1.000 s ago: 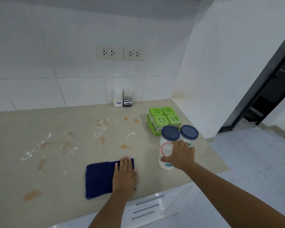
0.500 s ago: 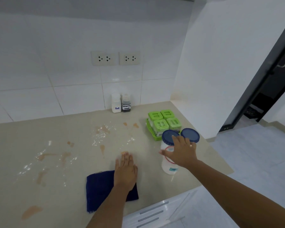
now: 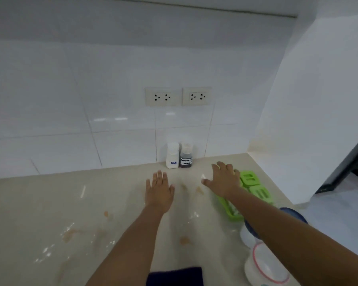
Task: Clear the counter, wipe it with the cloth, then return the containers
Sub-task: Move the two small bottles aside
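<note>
- Now both hands are off what they held a second ago: left hand (image 3: 159, 188) has left the blue cloth (image 3: 175, 276), right hand (image 3: 223, 180) has let go of the blue-lidded jar (image 3: 265, 265)
- Both reach towards the back wall, fingers straight and spread, gripping nothing; the right passes over the green-lidded boxes (image 3: 250, 178), contact unclear
- Cloth lies at the near edge of the counter (image 3: 50, 203), below my left forearm, partly cut off by the frame
- My reading: still clearing, and the two small bottles at the wall look next; wiping not begun, brown stains (image 3: 184, 240) and white powder remain
- Salt bottle (image 3: 172, 155): labelled, white fill, touching the wall
- Seasoning bottle (image 3: 186, 155): dark fill, label blurred, just beside the salt
- Green-lidded boxes sit in a green tray (image 3: 229, 211); contents not readable
- Jar: pale body, red ring, contents unclear; a second blue lid (image 3: 293, 213) shows behind my right forearm
</note>
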Demonstrator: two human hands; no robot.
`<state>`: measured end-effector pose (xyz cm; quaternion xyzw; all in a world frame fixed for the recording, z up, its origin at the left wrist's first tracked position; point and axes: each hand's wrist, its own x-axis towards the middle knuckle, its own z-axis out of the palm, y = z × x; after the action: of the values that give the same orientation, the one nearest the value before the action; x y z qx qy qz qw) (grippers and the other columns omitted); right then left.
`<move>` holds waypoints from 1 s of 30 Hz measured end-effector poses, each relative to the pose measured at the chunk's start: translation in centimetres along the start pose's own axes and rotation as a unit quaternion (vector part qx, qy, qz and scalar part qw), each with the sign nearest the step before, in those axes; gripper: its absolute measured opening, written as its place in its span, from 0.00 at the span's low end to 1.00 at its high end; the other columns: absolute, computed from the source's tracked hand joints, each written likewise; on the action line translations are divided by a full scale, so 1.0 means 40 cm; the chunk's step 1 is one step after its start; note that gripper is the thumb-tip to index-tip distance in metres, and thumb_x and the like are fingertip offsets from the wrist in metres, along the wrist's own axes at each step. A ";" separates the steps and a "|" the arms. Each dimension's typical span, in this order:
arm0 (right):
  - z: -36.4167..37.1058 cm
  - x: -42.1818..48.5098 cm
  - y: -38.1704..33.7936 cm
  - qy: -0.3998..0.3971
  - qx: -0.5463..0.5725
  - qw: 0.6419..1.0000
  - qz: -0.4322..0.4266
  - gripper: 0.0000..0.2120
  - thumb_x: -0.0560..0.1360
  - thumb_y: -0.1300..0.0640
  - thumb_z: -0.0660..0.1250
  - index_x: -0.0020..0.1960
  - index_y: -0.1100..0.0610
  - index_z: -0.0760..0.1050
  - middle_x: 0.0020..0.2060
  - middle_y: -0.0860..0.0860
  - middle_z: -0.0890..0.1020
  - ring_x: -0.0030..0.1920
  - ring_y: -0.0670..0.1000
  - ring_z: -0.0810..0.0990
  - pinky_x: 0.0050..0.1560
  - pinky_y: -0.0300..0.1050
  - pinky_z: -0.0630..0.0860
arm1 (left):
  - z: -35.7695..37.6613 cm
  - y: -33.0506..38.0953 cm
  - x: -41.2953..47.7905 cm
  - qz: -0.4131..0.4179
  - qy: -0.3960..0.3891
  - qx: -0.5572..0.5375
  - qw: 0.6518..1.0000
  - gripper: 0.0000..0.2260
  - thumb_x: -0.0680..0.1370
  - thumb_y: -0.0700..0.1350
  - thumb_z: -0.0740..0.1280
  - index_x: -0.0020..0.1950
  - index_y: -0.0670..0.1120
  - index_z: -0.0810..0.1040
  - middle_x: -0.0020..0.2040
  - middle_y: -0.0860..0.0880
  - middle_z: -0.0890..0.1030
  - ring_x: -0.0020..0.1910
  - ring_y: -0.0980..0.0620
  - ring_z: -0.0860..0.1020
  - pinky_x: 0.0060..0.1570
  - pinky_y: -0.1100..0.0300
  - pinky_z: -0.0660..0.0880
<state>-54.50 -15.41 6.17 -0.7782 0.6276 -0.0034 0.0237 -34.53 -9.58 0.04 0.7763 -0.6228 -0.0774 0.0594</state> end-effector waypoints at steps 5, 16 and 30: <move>-0.017 0.183 -0.073 -0.003 0.005 1.000 -0.016 0.35 0.73 0.36 0.61 0.73 0.55 0.62 0.73 0.52 0.62 0.72 0.58 0.60 0.68 0.56 0.61 | -0.071 -0.025 0.184 0.019 0.014 0.002 1.000 0.27 0.83 0.53 0.46 0.78 0.42 0.45 0.80 0.44 0.46 0.79 0.47 0.45 0.76 0.47 0.45; -0.007 0.428 -0.165 -0.064 -0.031 0.996 -0.059 0.34 0.74 0.43 0.64 0.73 0.57 0.59 0.71 0.52 0.65 0.70 0.58 0.62 0.65 0.54 0.66 | -0.092 -0.017 0.442 0.086 -0.016 -0.045 0.995 0.30 0.81 0.50 0.58 0.78 0.42 0.48 0.78 0.41 0.56 0.76 0.43 0.57 0.75 0.48 0.56; 0.057 0.444 -0.148 -0.043 0.111 0.993 -0.021 0.25 0.73 0.50 0.67 0.67 0.56 0.68 0.61 0.55 0.74 0.61 0.57 0.75 0.58 0.50 0.73 | -0.073 -0.011 0.475 0.047 0.021 -0.247 0.968 0.27 0.73 0.49 0.71 0.68 0.44 0.67 0.65 0.45 0.73 0.64 0.45 0.72 0.61 0.54 0.71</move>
<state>-44.89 -31.43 3.69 -0.7831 0.6053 -0.0400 0.1371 -29.53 -28.03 1.93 0.7086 -0.6191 -0.2094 0.2659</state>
